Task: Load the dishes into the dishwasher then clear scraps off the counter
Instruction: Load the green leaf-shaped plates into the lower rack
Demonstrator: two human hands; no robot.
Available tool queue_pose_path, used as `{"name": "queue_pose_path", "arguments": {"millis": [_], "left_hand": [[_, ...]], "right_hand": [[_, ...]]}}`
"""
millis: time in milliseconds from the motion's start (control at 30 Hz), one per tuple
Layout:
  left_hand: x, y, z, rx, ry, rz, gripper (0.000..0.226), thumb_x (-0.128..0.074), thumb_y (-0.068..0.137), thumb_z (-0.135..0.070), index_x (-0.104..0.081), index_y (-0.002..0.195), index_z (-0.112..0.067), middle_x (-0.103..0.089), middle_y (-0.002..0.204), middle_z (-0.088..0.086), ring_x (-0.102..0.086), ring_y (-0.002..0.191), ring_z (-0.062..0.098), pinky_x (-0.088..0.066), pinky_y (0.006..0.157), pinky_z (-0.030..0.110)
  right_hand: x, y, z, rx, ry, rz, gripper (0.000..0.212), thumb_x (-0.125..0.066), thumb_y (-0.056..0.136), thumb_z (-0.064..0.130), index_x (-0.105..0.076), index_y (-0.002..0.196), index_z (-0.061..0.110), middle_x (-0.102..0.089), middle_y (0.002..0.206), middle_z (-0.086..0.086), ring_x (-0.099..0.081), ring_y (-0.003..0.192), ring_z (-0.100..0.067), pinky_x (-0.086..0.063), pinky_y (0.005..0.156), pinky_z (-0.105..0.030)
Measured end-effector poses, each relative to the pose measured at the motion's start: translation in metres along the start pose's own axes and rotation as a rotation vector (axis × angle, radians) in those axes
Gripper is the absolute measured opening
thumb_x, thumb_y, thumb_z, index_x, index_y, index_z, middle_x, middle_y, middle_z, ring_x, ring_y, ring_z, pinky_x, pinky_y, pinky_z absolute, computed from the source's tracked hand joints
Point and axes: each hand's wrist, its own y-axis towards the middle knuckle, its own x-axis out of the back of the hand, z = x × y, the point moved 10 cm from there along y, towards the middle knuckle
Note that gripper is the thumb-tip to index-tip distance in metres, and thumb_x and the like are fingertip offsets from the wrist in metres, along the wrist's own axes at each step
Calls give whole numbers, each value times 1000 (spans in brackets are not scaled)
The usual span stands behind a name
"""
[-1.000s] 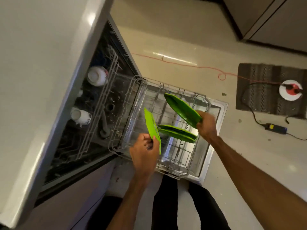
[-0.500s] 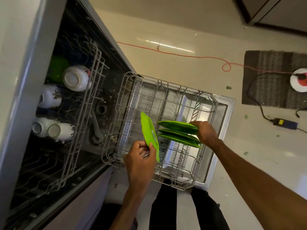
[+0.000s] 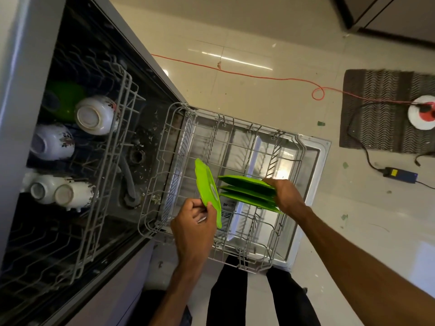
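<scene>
The dishwasher stands open with its grey lower rack (image 3: 237, 137) pulled out over the door. My left hand (image 3: 195, 222) grips a green plate (image 3: 207, 187) by its near edge, held upright over the rack's left side. Three green plates (image 3: 244, 191) stand on edge side by side in the rack's tines. My right hand (image 3: 286, 196) holds the right end of the farthest of them. The upper rack (image 3: 110, 161) inside holds white cups and bowls (image 3: 94, 115) upside down, and a green dish (image 3: 64, 100) behind them.
An orange cord (image 3: 259, 77) runs across the tiled floor to a white and red disc (image 3: 423, 115) on a dark mat (image 3: 381, 109). A black power adapter (image 3: 400, 175) lies on the floor. Small green scraps dot the tiles. My dark-trousered legs stand against the door's front edge.
My right hand lowered its green plate from a tilted hold into the rack beside the two standing ones. The view shifted, showing more of the upper rack. The left hand kept its plate.
</scene>
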Motion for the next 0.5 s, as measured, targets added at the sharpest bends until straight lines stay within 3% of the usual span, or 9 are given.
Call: {"name": "queue_pose_path", "arguments": {"millis": [100, 200, 300, 367, 433, 500], "left_hand": [[-5, 1, 1, -7, -15, 6, 24, -75, 85, -1, -60, 76, -18, -73, 69, -7, -70, 64, -4, -49, 55, 8], [-10, 2, 4, -13, -18, 17, 20, -75, 85, -3, -62, 78, -16, -74, 72, -7, -72, 66, -2, -52, 57, 11], [-14, 2, 2, -20, -25, 30, 19, -75, 86, -4, -62, 79, -17, -74, 73, -9, -72, 66, -1, -54, 58, 14], [-20, 2, 2, -15, -40, 48, 22, -74, 86, -3, -62, 78, -20, -74, 73, -10, -73, 67, 0, -55, 58, 15], [-31, 2, 0, -42, -43, 99, 20, -74, 87, -5, -62, 80, -20, -75, 75, -9, -73, 68, 2, -60, 60, 23], [-47, -2, -10, -176, 41, 159, 13, -72, 89, -10, -63, 85, -19, -75, 77, -6, -74, 68, 5, -62, 61, 31]], "right_hand": [[-16, -2, 1, -7, -47, 65, 44, -52, 97, 21, -58, 137, 37, -70, 121, -9, -68, 104, -28, -54, 97, -41], [-35, -7, -3, -17, -212, 138, 56, -53, 99, 9, -41, 153, 20, -58, 138, -17, -60, 121, -34, -47, 104, -41], [-42, -9, 5, 48, -467, 185, 69, -54, 99, 14, -19, 158, 5, -42, 149, -22, -45, 133, -35, -40, 110, -41], [-32, -9, 12, 31, -515, 208, 75, -59, 96, 17, -17, 156, -1, -37, 149, -26, -37, 137, -39, -37, 112, -44], [-5, -12, 33, 42, -357, 159, 67, -63, 92, 15, -33, 150, -2, -43, 144, -25, -39, 136, -38, -38, 111, -44], [31, -22, 62, 14, 72, 74, 46, -61, 100, 26, -54, 138, 3, -57, 139, -16, -52, 131, -31, -41, 110, -41]]}}
